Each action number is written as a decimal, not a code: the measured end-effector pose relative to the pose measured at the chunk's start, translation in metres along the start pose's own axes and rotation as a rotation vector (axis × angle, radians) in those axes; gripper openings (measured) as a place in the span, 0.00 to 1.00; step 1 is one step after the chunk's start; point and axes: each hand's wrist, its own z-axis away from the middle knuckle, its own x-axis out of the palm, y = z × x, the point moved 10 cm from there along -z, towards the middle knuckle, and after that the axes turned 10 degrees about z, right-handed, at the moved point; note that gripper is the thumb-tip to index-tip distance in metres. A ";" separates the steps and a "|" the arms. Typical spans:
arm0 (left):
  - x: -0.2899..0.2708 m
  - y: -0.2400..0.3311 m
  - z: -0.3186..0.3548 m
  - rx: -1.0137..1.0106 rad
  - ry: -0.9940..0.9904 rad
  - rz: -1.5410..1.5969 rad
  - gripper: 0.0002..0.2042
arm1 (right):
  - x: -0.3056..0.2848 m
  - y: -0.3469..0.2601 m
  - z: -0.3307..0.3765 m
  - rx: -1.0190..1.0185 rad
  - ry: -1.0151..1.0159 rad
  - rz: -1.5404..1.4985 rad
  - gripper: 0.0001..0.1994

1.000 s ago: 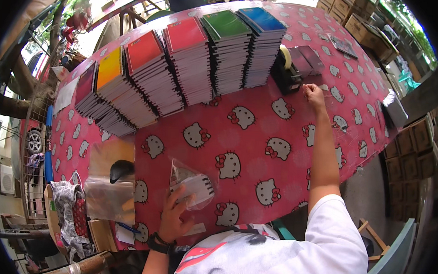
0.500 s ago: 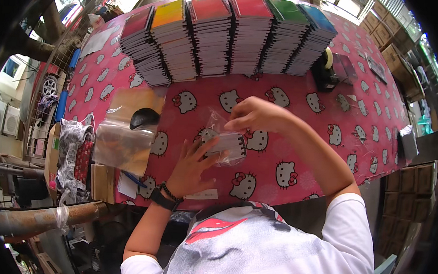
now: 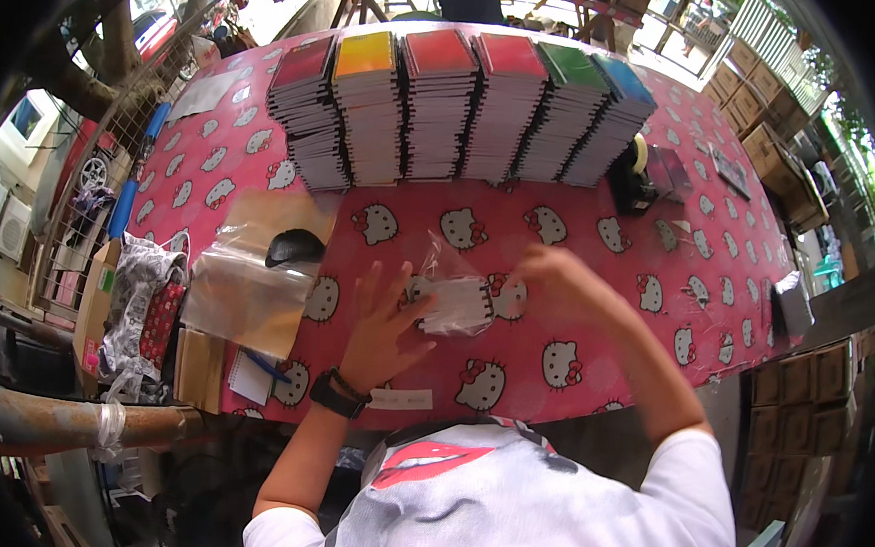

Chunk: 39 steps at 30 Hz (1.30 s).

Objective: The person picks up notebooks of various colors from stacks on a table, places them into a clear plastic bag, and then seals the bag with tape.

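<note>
A small spiral-bound notebook (image 3: 455,308) lies in a clear plastic sleeve (image 3: 448,264), whose loose end stands up at the far side. My left hand (image 3: 386,333) has its fingers spread, with the fingertips at the notebook's left edge. To the right of the sleeve, apart from it, is my right hand (image 3: 548,268); motion smears its fingers, so whether they hold anything cannot be made out. Left of the left hand, a stack of clear plastic sleeves (image 3: 246,287) rests on brown paper (image 3: 280,222), with a black rounded object (image 3: 296,248) on top.
Several tall stacks of spiral notebooks (image 3: 435,123) line the far side of the pink patterned table (image 3: 604,329). A black tape dispenser (image 3: 631,185) stands right of them. A notepad (image 3: 249,377) with a blue pen (image 3: 269,367) and a paper strip (image 3: 400,400) lie near the front edge.
My right hand has moved right, away from the sleeve's open end, which it was at before. My left hand stays beside the notebook. The view has tilted up slightly.
</note>
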 end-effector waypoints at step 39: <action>0.047 -0.052 -0.032 -0.485 -0.171 0.916 0.16 | 0.016 -0.017 -0.012 -0.028 0.607 -0.627 0.09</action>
